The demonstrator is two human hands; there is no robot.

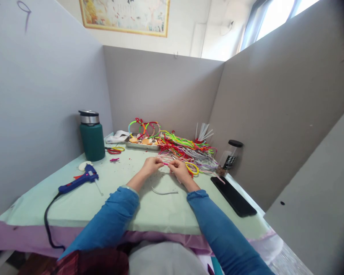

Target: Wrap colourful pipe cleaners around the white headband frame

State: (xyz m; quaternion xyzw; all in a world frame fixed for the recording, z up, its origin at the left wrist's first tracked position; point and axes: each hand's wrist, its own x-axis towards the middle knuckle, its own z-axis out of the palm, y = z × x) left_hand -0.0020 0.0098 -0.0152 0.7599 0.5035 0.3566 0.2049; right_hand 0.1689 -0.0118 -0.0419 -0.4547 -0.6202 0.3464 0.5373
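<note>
My left hand (152, 166) and my right hand (179, 170) are close together above the middle of the table. Between their fingertips they pinch a short pink pipe cleaner (166, 164); most of it is hidden by the fingers. On the cloth below lies a curved grey pipe cleaner (165, 193). Just right of my right hand is a yellow loop (193, 168), which looks like a scissors handle. Beyond the hands spreads a heap of coloured pipe cleaners (186, 146), in red, green, pink and grey.
At left stand a green bottle (92, 141) and a blue glue gun (80, 181) with its cord. Scissors (114, 150) lie near a metal tray (141, 145) of small pieces. White sticks (204, 133) stand behind. At right are a black phone (233, 196) and a clear bottle (231, 156). Partitions enclose the table.
</note>
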